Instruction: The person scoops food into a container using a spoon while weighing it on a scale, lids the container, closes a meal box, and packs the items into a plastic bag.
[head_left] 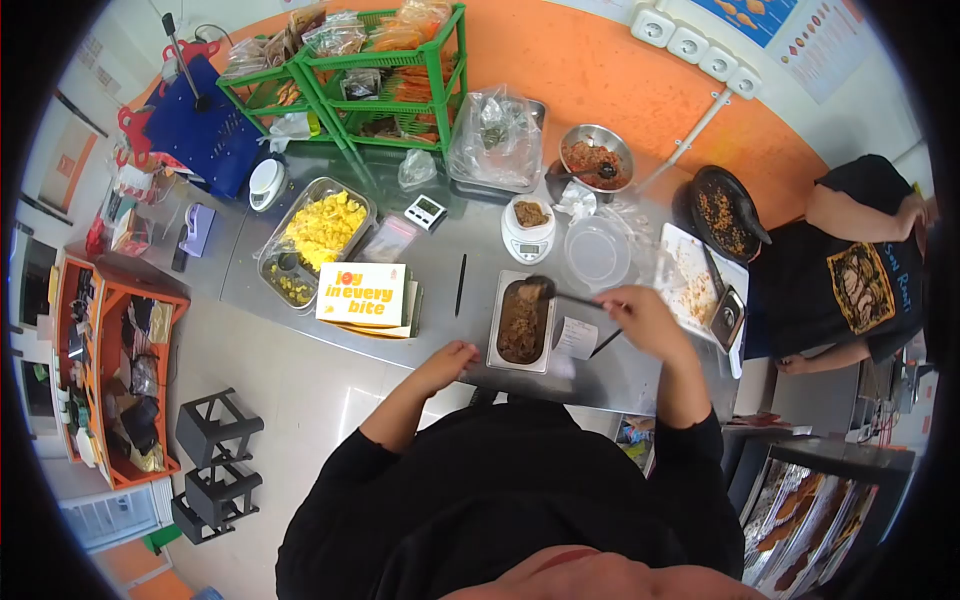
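My right hand grips the handle of a black ladle. The ladle's head is over the upper right part of a rectangular metal pan, which holds dark brown, saucy food. Left of the pan, by the table's front edge, is my left hand, its fingers curled in with nothing visible in them. Behind the pan stands a white kitchen scale carrying a small tub of brown food. A paper label lies right of the pan.
On the left are a tray of yellow food and printed boxes. A clear round lid, a steel bowl, a white cutting board and a stone mortar occupy the right. Another person stands at far right.
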